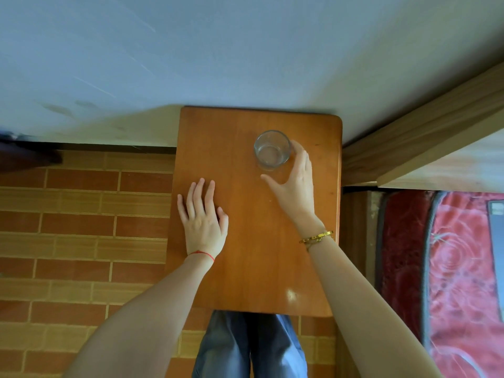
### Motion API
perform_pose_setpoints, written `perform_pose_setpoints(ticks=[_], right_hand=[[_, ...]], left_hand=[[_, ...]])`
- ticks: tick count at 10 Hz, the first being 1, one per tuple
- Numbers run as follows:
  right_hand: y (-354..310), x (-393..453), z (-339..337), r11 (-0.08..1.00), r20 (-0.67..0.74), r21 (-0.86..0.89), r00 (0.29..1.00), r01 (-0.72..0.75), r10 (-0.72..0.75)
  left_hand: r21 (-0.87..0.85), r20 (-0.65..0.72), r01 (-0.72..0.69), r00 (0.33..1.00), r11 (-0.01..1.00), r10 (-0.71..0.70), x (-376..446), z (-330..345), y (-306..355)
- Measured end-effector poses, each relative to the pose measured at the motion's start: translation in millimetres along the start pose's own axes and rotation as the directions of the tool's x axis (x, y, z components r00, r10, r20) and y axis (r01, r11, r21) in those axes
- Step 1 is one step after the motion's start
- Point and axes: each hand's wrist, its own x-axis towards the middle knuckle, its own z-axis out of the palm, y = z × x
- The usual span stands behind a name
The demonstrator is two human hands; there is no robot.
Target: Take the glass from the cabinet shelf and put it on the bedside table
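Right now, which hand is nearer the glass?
The right hand: it is open beside the glass, fingers curved by its right side. The left hand lies flat on the bedside table, well apart from it.

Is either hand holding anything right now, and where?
Nothing is gripped. The right hand is open around the glass, which stands on the table; the left hand lies flat.
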Motion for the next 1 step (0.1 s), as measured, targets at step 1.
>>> perform_pose_setpoints(ticks=[1], right_hand=[[-1.8, -8.4, -20.0, 0.992, 0.049, -0.117, 0.997, -0.055, 0.061]], left_hand=[[-0.037, 0.069, 0.022, 0.997, 0.999, -0.02, 6.9, -18.7, 5.8]])
